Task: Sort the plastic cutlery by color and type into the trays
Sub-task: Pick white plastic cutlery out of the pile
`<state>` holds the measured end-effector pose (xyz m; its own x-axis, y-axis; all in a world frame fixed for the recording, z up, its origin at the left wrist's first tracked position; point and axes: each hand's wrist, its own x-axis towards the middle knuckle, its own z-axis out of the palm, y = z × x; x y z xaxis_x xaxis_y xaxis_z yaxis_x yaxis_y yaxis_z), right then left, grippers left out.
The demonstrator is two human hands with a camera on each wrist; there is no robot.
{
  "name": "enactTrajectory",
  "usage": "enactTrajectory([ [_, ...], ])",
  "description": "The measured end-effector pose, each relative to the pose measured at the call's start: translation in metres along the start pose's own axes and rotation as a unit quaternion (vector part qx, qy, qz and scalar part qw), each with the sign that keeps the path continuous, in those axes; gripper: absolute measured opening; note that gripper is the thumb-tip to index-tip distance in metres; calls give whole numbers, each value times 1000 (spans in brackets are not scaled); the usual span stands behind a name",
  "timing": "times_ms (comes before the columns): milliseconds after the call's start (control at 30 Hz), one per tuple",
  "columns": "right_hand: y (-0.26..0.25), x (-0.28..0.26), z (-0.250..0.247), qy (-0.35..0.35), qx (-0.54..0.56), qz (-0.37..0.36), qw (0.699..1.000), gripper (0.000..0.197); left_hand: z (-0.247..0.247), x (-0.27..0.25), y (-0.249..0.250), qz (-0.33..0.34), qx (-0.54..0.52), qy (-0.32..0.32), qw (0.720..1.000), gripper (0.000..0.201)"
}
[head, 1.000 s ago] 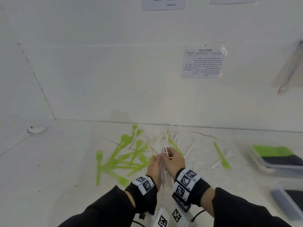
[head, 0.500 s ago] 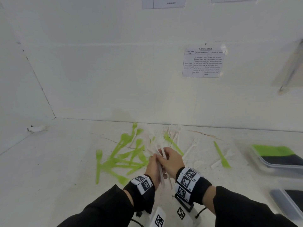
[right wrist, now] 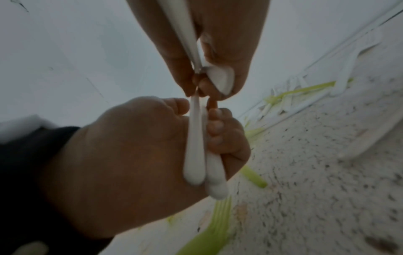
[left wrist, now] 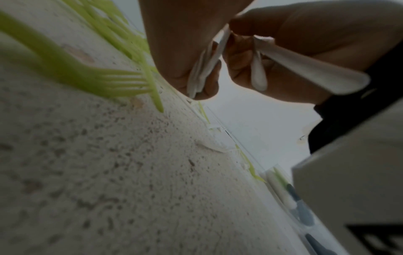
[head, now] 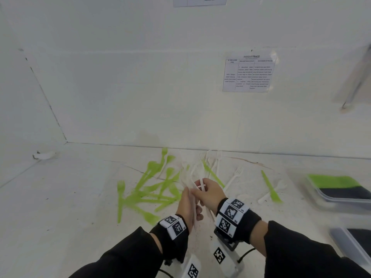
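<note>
My left hand [head: 189, 200] grips a bundle of white cutlery handles [right wrist: 196, 146] low over the table. My right hand [head: 207, 189] is right against it and pinches more white pieces [left wrist: 305, 69], which cross the bundle. Just beyond both hands lies a loose pile of white forks and spoons [head: 200, 165]. Green forks and spoons [head: 152, 189] are scattered to the left of my hands. A green knife [head: 270, 187] and a white fork [head: 233, 177] lie to the right. Which type of white piece each hand holds is unclear.
Two clear trays stand at the right edge: the farther tray [head: 329, 199] holds green pieces on a dark bottom, the nearer tray [head: 341, 239] is blurred. White walls close in the table at the back and left. A printed sheet [head: 249, 74] hangs on the back wall.
Both hands stay together over the pile. The right hand has shifted white pieces against the left hand's bundle, and the left hand has dropped slightly toward me.
</note>
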<state>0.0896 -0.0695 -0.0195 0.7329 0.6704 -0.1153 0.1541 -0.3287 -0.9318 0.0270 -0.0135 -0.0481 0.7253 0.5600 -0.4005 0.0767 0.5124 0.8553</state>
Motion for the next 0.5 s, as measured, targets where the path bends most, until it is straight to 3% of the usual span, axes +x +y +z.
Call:
enactTrajectory([
  [267, 2, -3, 7, 54, -88, -12, 995, 6, 1, 0, -7, -31, 2, -20, 999, 45],
  [367, 1, -3, 9, 37, -32, -2, 999, 12, 0, 2, -7, -21, -3, -10, 1000, 44],
  [500, 2, -6, 7, 73, -19, -23, 997, 10, -1, 6, -11, 5, -16, 15, 1000, 45],
])
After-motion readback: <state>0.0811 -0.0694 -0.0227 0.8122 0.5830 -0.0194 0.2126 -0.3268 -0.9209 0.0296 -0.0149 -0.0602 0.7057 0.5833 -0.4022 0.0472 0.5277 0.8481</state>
